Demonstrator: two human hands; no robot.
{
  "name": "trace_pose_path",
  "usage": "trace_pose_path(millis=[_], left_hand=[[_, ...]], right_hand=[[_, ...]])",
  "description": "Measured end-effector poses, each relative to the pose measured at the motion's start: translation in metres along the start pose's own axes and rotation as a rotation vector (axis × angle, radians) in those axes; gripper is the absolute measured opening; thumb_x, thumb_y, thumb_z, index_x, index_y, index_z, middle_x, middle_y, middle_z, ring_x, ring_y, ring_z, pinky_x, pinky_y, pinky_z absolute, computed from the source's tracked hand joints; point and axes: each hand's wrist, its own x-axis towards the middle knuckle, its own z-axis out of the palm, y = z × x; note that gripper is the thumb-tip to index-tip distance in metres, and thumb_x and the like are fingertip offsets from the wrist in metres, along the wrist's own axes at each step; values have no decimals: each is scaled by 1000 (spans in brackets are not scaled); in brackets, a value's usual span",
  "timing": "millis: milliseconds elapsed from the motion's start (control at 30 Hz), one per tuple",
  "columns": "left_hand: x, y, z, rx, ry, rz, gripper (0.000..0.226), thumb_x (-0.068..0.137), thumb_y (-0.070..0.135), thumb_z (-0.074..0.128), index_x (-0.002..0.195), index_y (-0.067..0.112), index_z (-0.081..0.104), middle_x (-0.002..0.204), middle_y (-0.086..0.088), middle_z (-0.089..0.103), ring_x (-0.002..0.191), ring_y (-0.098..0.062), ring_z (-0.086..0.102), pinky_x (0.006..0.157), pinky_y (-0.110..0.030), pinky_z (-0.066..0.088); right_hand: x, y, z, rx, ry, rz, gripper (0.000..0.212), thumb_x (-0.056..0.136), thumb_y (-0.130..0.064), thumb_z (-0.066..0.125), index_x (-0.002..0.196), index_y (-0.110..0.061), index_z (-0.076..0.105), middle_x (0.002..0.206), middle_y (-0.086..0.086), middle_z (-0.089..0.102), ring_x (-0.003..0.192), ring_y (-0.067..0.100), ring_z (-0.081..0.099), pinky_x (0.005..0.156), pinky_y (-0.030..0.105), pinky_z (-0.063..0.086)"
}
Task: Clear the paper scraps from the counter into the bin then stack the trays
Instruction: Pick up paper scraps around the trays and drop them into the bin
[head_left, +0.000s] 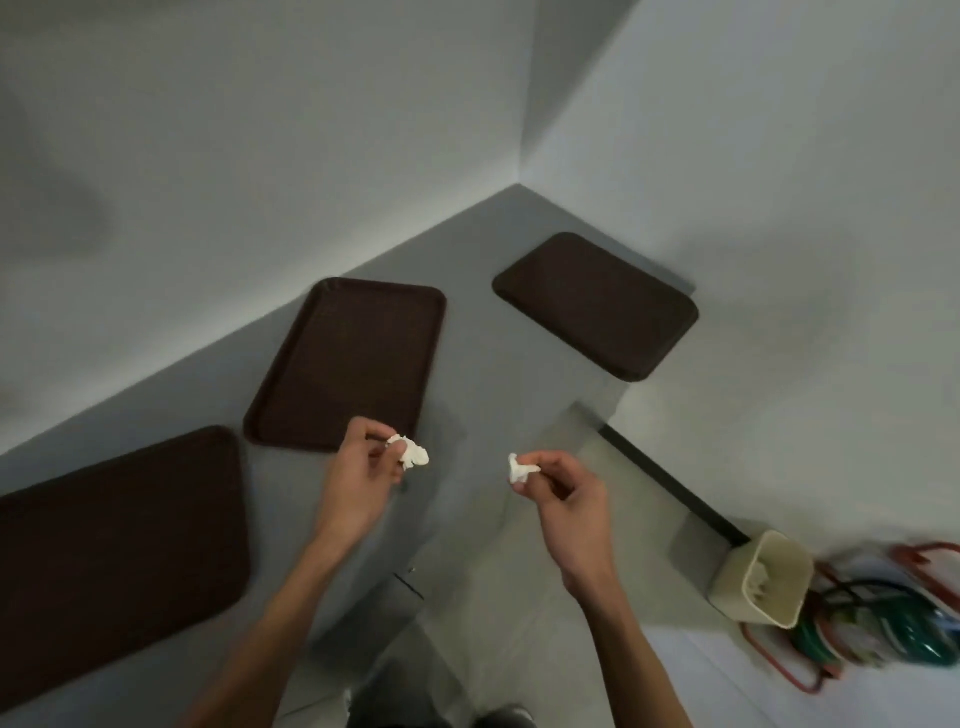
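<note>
Three dark brown trays lie apart on the grey counter: a left tray, a middle tray and a far right tray. My left hand pinches a crumpled white paper scrap just off the middle tray's near right corner. My right hand pinches a second white paper scrap over the counter's front edge. A beige bin stands on the floor at the lower right, with white paper inside it.
Grey walls meet in a corner behind the counter. Beside the bin on the floor lie red-framed items with green tubing. A dark strip runs along the floor below the counter's right end.
</note>
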Motion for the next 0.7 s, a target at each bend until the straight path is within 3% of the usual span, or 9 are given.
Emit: trace_pose_path(millis=[133, 300, 400, 533, 700], left_hand=[[-33, 34, 96, -189, -112, -16, 3, 103, 13, 61, 102, 15, 58, 97, -12, 74, 78, -29, 77, 72, -41, 65], [-66, 64, 210, -316, -291, -87, 6, 103, 2, 56, 109, 0, 55, 103, -28, 68, 82, -39, 77, 72, -36, 65], [-79, 71, 270, -238, -401, -78, 5, 100, 3, 62, 105, 3, 64, 102, -22, 71, 88, -33, 78, 74, -29, 63], [-84, 76, 352, -93, -533, -48, 8, 96, 6, 69, 102, 11, 73, 100, -10, 75, 88, -17, 78, 81, -33, 64], [-84, 85, 455, 32, -665, -9, 19, 89, 17, 80, 106, 25, 76, 99, 10, 78, 95, -4, 74, 83, -21, 59]], right_hand=[[-10, 23, -88, 48, 109, 73, 30, 97, -1, 61, 97, -23, 81, 103, -6, 80, 100, 15, 76, 96, 41, 62], [-20, 53, -186, 112, 287, 120, 24, 101, -6, 61, 96, -20, 80, 98, -2, 80, 90, 19, 78, 94, 41, 63], [-21, 75, -236, 144, 386, 148, 19, 102, -9, 63, 98, -19, 80, 100, -3, 79, 92, 18, 77, 92, 39, 64], [-16, 114, -300, 152, 496, 219, 14, 103, -17, 65, 103, -21, 78, 102, -8, 79, 96, 14, 77, 93, 40, 64], [3, 157, -377, 69, 592, 306, 10, 99, -35, 73, 101, -26, 78, 93, -11, 80, 89, 10, 77, 89, 39, 64]])
